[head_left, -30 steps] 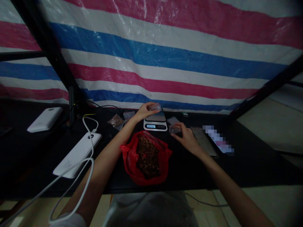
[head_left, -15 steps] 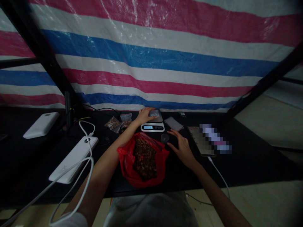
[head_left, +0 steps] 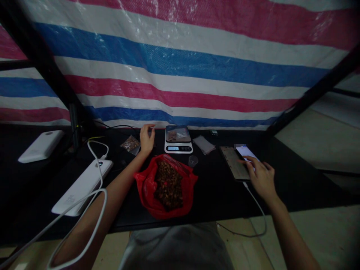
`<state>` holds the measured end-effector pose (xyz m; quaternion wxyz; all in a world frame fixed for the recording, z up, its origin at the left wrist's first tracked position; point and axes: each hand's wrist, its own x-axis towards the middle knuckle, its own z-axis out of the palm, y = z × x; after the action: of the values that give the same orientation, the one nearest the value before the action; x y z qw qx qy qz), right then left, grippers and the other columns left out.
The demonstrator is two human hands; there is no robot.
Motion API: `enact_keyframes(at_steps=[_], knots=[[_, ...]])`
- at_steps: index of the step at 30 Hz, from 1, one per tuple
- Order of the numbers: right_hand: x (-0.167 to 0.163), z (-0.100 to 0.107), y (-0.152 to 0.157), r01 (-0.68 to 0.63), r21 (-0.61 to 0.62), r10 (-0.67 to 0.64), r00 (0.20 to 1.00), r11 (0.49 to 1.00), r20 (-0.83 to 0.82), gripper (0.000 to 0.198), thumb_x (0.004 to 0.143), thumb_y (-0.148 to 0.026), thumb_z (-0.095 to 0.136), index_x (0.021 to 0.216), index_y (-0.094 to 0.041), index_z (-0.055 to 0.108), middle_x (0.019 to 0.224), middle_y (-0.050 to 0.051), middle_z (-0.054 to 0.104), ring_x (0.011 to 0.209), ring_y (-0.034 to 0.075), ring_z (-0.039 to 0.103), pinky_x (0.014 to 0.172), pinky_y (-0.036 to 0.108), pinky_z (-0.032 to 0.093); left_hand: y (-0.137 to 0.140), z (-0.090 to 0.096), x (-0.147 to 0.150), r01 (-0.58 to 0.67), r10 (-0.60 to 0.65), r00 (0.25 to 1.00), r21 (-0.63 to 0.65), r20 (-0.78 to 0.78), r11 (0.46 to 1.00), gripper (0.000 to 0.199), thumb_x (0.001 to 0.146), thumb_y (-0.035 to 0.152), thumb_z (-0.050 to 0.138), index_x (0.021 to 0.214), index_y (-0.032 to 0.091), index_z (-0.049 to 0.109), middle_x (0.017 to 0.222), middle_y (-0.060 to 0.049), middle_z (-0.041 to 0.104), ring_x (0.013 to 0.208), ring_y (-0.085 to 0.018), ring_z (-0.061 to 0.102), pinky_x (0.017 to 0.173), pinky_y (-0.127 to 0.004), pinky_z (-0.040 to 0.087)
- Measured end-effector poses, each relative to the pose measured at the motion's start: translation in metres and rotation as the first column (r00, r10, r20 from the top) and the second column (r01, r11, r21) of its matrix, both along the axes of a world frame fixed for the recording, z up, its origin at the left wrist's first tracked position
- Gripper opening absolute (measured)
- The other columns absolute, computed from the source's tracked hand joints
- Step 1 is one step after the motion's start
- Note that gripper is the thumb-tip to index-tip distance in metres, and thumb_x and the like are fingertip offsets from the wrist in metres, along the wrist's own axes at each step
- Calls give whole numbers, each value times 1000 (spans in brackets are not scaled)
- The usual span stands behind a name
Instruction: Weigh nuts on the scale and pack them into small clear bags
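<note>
Striped sheeting (head_left: 185, 82) backs my feed: left of the scale (head_left: 179, 149), the curled left hand (head_left: 146, 139), hold unclear, could jog the bag (head_left: 178, 134) atop it by swinging inward; rightward, the loosely spread right hand (head_left: 262, 176) is over the lit phone (head_left: 247, 152).

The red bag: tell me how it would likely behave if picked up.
The red bag is probably floppy, since its rim is crumpled. The loose brown pieces inside could shift. Its wide-open mouth suggests they might spill if tipped.
</note>
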<state>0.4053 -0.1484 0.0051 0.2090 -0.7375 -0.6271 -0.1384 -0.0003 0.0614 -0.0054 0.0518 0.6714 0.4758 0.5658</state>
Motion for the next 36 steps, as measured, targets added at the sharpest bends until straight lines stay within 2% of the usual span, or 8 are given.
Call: enact_keyframes(at_steps=[3, 6, 14, 30, 36], knots=[[2, -4, 2, -4, -31, 5, 1000, 1000, 25, 39, 92, -39, 26, 114, -23, 54, 98, 9, 69, 95, 27, 62, 96, 55, 29, 0, 1, -1, -15, 15, 1000, 17, 2, 1000, 18, 86, 18, 41, 93, 17, 57, 93, -6, 59, 91, -19, 53, 85, -31, 40], [-2, -2, 5, -24, 6, 24, 1000, 1000, 13, 39, 92, -37, 25, 118, -23, 51, 101, 9, 68, 96, 26, 62, 98, 55, 28, 0, 2, 0, 8, -7, 999, 8, -34, 1000, 18, 85, 17, 40, 88, 17, 58, 90, -6, 59, 92, -19, 53, 85, -31, 40], [-13, -1, 16, -200, -45, 202, 978, 979, 43, 33, 92, -33, 28, 112, -24, 53, 107, 6, 66, 102, 24, 60, 101, 57, 24, -3, 4, 1, 70, -71, 995, -23, -68, 997, 21, 82, 13, 39, 79, 19, 59, 87, -5, 60, 92, -19, 54, 88, -32, 40], [-13, -5, 14, -210, -66, 213, 976, 976, 50, 32, 91, -34, 30, 111, -24, 54, 108, 6, 66, 104, 24, 59, 101, 57, 24, -6, 3, 4, 131, -140, 971, -60, -194, 990, 22, 81, 12, 40, 77, 19, 60, 87, -6, 60, 92, -21, 53, 86, -34, 40], [-15, -1, 14, -206, -55, 208, 978, 977, 32, 32, 92, -33, 30, 112, -25, 54, 108, 5, 66, 104, 24, 59, 102, 56, 22, -8, 7, 5, 140, -146, 972, -46, -184, 989, 22, 81, 12, 40, 77, 20, 60, 87, -5, 60, 91, -21, 54, 86, -34, 40]])
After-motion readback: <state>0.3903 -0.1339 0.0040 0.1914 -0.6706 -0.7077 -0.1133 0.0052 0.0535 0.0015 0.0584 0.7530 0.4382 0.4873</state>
